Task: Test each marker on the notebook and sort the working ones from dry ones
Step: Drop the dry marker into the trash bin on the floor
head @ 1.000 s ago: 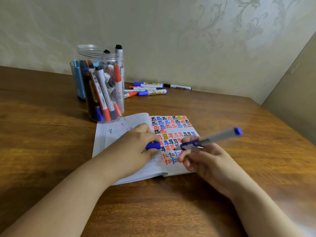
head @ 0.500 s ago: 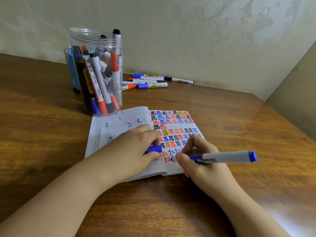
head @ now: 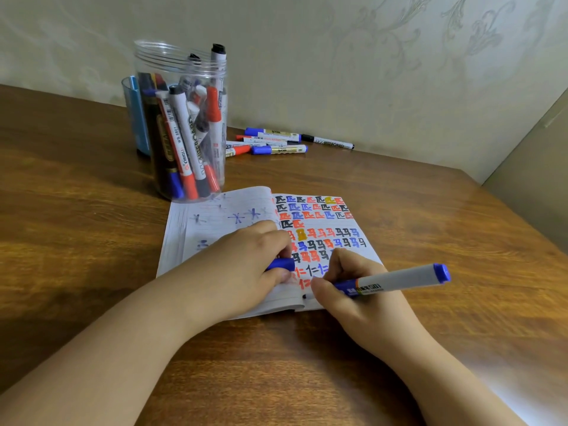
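Note:
An open notebook (head: 215,229) lies on the wooden table, its right page covered with red, blue, black and yellow test marks. My right hand (head: 350,290) grips a blue marker (head: 396,279) like a pen, tip down on the lower part of the right page, its blue end pointing right. My left hand (head: 242,265) rests on the notebook and holds the blue cap (head: 281,264) between curled fingers and thumb. A clear plastic jar (head: 184,124) behind the notebook holds several markers.
A blue container (head: 135,118) stands behind the jar. Several capped markers (head: 276,142) lie in a loose group by the wall at the back. The table's right edge (head: 504,216) meets a beige panel.
My right hand has swung the marker from raised to flat, lowering its tip to the page's bottom. My left hand has kept the cap in place on the notebook.

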A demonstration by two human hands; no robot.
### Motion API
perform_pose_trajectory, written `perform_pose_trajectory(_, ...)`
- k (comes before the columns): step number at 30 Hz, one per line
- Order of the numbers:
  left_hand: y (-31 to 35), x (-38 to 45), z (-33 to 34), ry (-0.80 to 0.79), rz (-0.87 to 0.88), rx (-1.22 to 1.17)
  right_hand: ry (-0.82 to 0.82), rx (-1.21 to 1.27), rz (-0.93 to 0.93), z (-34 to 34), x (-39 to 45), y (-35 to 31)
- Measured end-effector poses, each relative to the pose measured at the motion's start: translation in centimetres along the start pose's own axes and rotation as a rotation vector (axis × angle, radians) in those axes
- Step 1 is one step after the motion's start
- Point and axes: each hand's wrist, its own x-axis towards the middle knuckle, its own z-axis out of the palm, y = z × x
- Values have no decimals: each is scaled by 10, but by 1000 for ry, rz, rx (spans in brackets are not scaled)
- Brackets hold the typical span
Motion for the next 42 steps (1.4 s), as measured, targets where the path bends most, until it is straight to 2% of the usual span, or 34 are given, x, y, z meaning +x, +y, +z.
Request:
perform_pose_trajectory(10, -3, -1, 1, 6, 19, -25, -23, 35, 12, -2, -2, 0)
perform_pose_trajectory(18, -7, 1, 1, 15, 27, -48, 98, 62, 28, -1, 0, 4)
perform_pose_trajectory(22, -8, 1, -7, 66, 21, -126, 192, 196, 82, -11, 9, -6)
perform_pose_trajectory(28, -11, 4, -17, 161, -97, -228, 70, 412, 99, -24, 46, -44)
perform_pose_trajectory(33, -14, 3, -20, 221, -169, -276, 192, 773, 145, -1, 67, -42)
perform_pose_trajectory(42, -10, 2, -17, 238, -58, -212, 152, 771, 137, 7, 57, -25)
